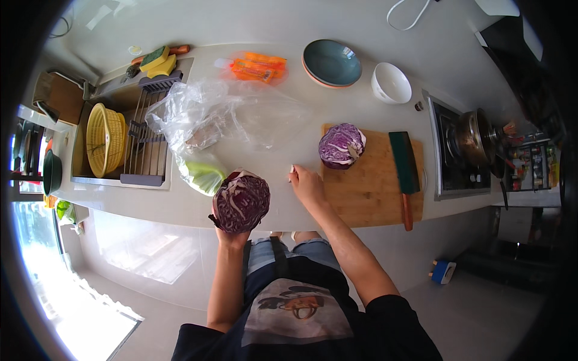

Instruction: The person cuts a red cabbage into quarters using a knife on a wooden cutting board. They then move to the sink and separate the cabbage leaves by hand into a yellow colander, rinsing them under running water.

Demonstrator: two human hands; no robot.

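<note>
My left hand (233, 237) holds a cut red cabbage piece (242, 201) from below, its cut face turned up, at the counter's front edge. My right hand (305, 184) is over the counter just left of the wooden cutting board (361, 194), with a small pale piece (291, 168) pinched at its fingertips; what that is I cannot tell. Another cut red cabbage piece (342, 146) rests on the board's upper left. A cleaver (405, 164) with a dark green blade or cover and a wooden handle lies along the board's right side.
A clear plastic bag (203, 117) and a light green vegetable (203, 177) lie left of centre. Behind are orange packets (258, 67), stacked bowls (332, 63) and a white bowl (391, 83). The sink (122, 180) with yellow baskets (104, 140) is left; a pot (474, 137) stands on the stove, right.
</note>
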